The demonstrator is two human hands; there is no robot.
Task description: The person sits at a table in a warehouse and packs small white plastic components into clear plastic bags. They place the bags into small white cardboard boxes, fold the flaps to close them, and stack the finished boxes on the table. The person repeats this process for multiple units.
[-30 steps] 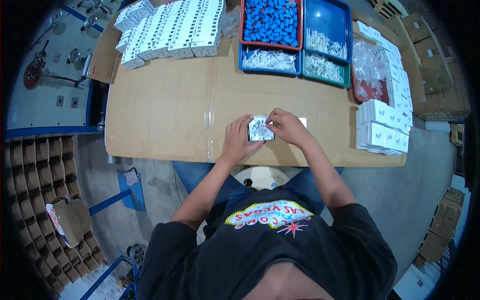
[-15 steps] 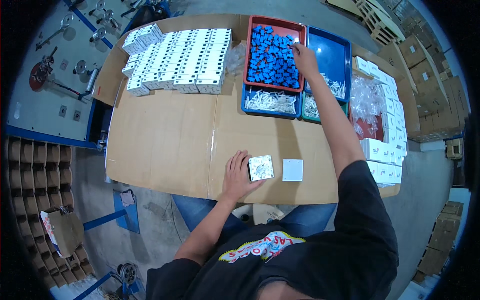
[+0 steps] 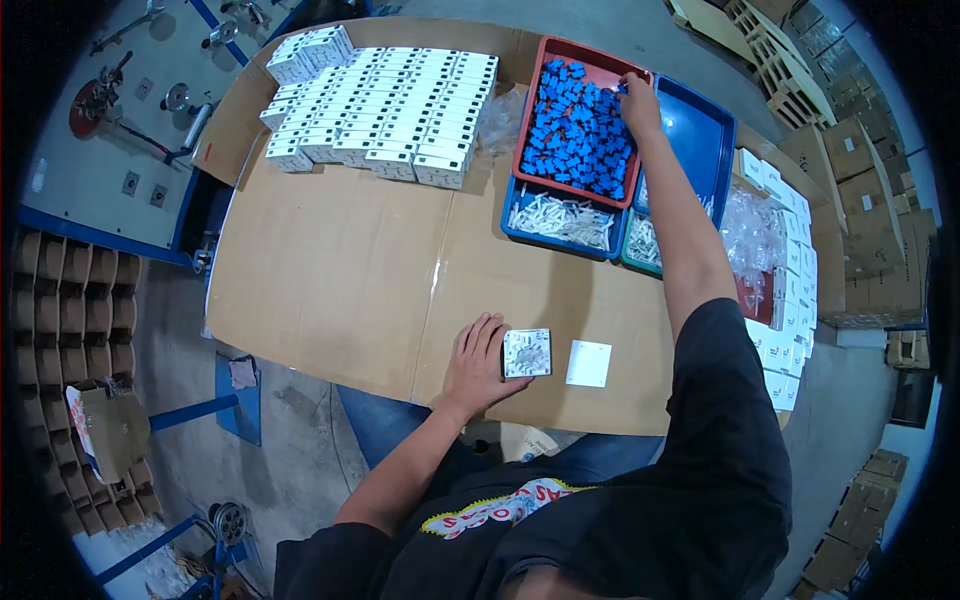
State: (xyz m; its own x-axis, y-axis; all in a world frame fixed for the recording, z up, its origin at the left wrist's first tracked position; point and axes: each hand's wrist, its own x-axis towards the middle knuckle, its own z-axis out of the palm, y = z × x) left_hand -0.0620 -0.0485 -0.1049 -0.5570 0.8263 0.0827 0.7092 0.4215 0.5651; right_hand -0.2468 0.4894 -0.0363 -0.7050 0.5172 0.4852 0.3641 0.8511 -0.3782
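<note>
My left hand [image 3: 477, 362] is closed round the left side of a small white square box [image 3: 527, 352], which stands on the cardboard-covered table. Its upper face shows a grey pattern that I cannot make out in detail. Just right of it lies a flat white square plate [image 3: 589, 363]. My right hand [image 3: 639, 103] reaches over the far right part of a red tray [image 3: 584, 188] full of small blue pieces [image 3: 575, 130]. Its fingers are bent together at a blue piece, partly hidden by the hand.
Blue trays [image 3: 560, 238] of white plastic parts and a green tray [image 3: 641, 262] adjoin the red one. White boxes stand in rows [image 3: 385, 110] at the back left; more white boxes [image 3: 790, 300] line the right edge. Clear plastic bags [image 3: 752, 235] lie beside them.
The whole view has shifted slightly. My right hand stays over the red tray, its fingers now at the blue pieces near the upper right edge. My left hand keeps hold of the box.
</note>
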